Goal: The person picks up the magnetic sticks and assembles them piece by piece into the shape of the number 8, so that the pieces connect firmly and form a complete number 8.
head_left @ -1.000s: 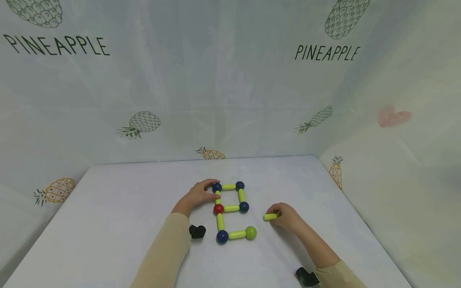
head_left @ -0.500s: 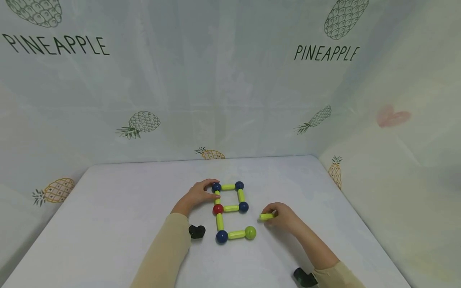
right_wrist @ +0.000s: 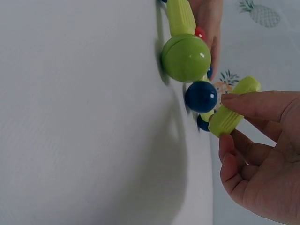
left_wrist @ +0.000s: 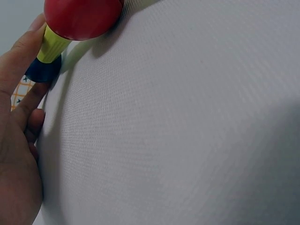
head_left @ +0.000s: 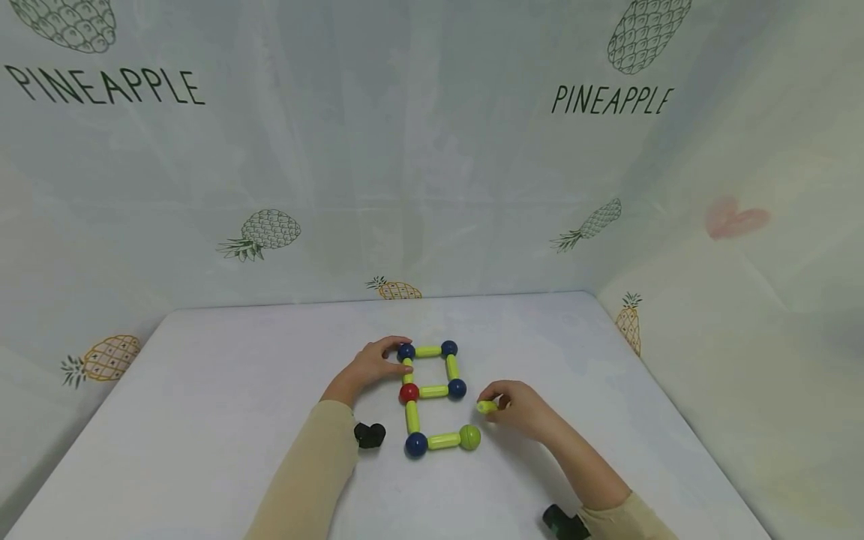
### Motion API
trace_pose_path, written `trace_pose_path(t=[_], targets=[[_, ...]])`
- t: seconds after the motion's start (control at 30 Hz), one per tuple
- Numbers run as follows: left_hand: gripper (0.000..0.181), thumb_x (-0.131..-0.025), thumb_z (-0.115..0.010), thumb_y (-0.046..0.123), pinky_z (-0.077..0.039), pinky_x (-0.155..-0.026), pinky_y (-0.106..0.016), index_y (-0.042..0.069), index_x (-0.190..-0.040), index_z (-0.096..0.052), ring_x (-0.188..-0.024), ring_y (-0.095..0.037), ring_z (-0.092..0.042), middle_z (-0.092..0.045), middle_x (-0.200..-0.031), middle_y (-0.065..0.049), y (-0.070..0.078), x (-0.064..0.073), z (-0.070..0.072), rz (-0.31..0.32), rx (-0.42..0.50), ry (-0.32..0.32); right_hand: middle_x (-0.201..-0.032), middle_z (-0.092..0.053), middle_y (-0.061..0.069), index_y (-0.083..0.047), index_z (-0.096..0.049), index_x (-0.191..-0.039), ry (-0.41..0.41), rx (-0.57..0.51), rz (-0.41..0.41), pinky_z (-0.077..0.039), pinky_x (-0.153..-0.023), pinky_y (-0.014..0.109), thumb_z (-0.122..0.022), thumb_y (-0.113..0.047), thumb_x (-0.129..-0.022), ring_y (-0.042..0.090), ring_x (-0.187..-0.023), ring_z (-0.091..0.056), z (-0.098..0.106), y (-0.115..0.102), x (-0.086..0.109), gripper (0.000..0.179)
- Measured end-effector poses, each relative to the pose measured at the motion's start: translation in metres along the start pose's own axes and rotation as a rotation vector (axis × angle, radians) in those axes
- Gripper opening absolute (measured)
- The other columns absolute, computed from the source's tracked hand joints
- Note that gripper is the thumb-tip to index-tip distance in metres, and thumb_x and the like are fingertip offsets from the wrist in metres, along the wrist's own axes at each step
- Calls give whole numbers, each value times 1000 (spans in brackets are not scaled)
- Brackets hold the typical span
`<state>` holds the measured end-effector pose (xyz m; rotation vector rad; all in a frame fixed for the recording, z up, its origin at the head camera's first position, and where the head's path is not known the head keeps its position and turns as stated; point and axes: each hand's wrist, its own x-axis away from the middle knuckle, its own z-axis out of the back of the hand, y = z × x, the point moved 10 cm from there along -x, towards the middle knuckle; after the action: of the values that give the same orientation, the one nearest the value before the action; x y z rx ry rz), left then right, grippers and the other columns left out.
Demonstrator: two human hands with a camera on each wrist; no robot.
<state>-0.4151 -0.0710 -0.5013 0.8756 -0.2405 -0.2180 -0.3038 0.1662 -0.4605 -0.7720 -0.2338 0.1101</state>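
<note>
On the white table (head_left: 202,420) lies a flat figure of yellow-green rods and balls, and the person works on it with both hands. The left hand (head_left: 370,366) rests at the upper left corner, its fingers against the dark blue ball (head_left: 406,351) and the short rod (left_wrist: 50,46) below it, which seems to steady the figure so it does not slide. I cannot tell if these fingers really grasp the ball or only press against it. The right hand (head_left: 523,409) pinches a loose rod (head_left: 487,406) between thumb and fingertips, just to the right of the figure, between the blue ball (head_left: 457,388) and the green ball (head_left: 469,436). These two balls have no rod between them, so this side is open. The red ball (head_left: 409,392) sits at the middle of the left side.
</note>
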Motion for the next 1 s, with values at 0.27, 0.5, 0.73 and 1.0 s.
trace_pose_path(t=[0.27,0.5,0.73,1.0], targets=[[60,-79,-82,31,-37,-103,-54,27,-134,-58,-125,-33,-47,-54,-137,-6,-2,-2,0,-6,3,0,-83,-57,-1,-10,-70,-102,-30,-16,74,-44,-60,30,-72,-2,-84,18,-77,-50,-3,-12,2,19],[60,-79,-81,32,-37,-102,-53,26,-135,-58,-124,-34,-47,-54,-138,-7,-3,-4,-1,-6,-13,-6,-90,-61,-1,-7,-69,-107,-25,-44,90,-49,-68,33,-71,-5,-86,18,-83,-54,-6,-18,-1,21],[60,-79,-82,34,-37,-103,-53,27,-134,-58,-125,-33,-47,-54,-138,-6,-2,-3,0,-3,0,-7,-93,-67,1,-7,-64,-115,-26,-100,17,-53,-73,37,-73,-10,-86,17,-84,-62,-10,-16,-4,30],[61,-78,-82,33,-37,-103,-54,27,-134,-58,-125,-34,-47,-54,-138,-7,-3,-4,0,-5,0,-10,-81,-66,0,-5,-60,-119,-5,-108,9,-50,-67,33,-74,-13,-85,15,-74,-59,-12,-16,-8,38]])
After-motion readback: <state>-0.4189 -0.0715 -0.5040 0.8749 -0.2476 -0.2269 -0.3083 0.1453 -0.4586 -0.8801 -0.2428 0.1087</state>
